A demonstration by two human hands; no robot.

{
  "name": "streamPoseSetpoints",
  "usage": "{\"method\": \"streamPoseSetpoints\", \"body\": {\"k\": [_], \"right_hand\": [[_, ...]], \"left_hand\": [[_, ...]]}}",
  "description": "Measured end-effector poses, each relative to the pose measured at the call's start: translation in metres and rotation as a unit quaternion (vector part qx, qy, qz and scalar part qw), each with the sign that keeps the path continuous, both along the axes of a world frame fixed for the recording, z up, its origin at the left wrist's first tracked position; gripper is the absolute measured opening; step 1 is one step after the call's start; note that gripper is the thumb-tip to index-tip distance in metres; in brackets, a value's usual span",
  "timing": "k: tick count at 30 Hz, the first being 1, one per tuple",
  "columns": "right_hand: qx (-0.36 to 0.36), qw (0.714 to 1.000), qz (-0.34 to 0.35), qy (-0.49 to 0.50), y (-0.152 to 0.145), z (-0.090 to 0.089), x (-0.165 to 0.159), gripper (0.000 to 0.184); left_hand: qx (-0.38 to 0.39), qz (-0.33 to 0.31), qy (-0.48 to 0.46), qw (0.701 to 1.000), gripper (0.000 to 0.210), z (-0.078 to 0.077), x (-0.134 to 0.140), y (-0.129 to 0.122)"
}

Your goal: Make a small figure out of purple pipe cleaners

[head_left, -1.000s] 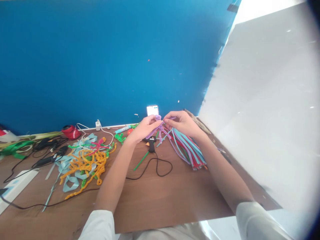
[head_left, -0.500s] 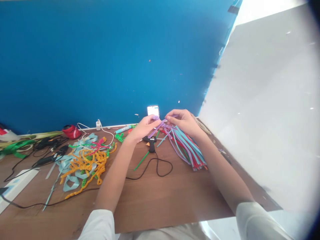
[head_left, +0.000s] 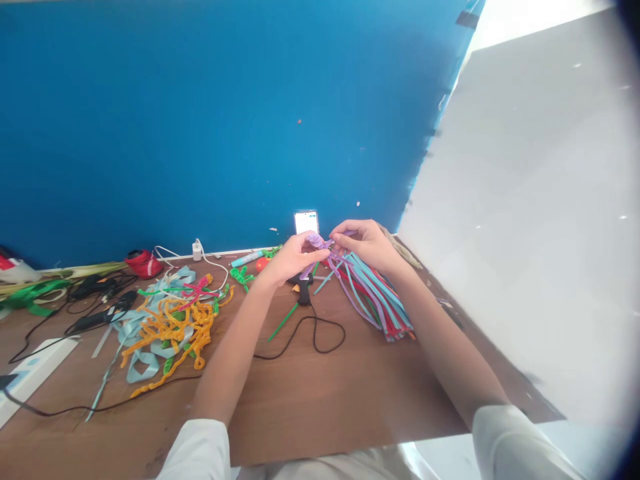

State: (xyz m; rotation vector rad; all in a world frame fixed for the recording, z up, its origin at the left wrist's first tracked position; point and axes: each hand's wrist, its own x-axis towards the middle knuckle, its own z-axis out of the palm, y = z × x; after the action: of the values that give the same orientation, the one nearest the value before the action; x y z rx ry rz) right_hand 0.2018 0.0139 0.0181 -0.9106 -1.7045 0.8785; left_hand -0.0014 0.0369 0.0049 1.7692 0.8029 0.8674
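Purple pipe cleaners, part of them coiled, are held up between my two hands. My left hand is closed on the coiled part, its thumb pointing right. My right hand pinches a purple strand between thumb and fingertips, just to the right. Below the right hand lies a bundle of pipe cleaners in blue, purple and red. A black glue gun with a green stick beside it rests on the table under my left hand. My fingers hide part of the purple strands.
A phone leans against the blue wall behind my hands. To the left lies a tangle of orange pipe cleaners with pale blue ribbon. A white power strip and black cables lie farther left. A blue marker is near the wall.
My left hand has shifted slightly, its thumb now stretched farther right over the purple strand. More of the purple coil shows above it. My right hand has barely moved.
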Motion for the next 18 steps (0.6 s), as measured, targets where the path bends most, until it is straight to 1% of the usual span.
{"method": "streamPoseSetpoints", "body": {"k": [4,9,15,18], "right_hand": [[0.009,1.000,0.002,-0.019,-0.0004,0.0007,-0.0004,0.028],[0.020,0.999,-0.004,-0.048,-0.0031,0.0042,-0.0004,0.023],[0.021,0.997,-0.025,-0.075,-0.0043,0.0067,0.0036,0.019],[0.006,0.998,-0.011,-0.064,-0.0025,0.0057,0.0067,0.017]], "left_hand": [[0.044,0.027,0.014,0.999,0.034,0.0013,0.0002,0.0005],[0.068,0.048,0.051,0.995,0.034,0.0008,-0.0005,0.0014],[0.077,0.030,0.049,0.995,0.031,-0.0019,-0.0003,0.0011],[0.065,0.025,0.049,0.996,0.030,-0.0002,-0.0004,-0.0016]]}}
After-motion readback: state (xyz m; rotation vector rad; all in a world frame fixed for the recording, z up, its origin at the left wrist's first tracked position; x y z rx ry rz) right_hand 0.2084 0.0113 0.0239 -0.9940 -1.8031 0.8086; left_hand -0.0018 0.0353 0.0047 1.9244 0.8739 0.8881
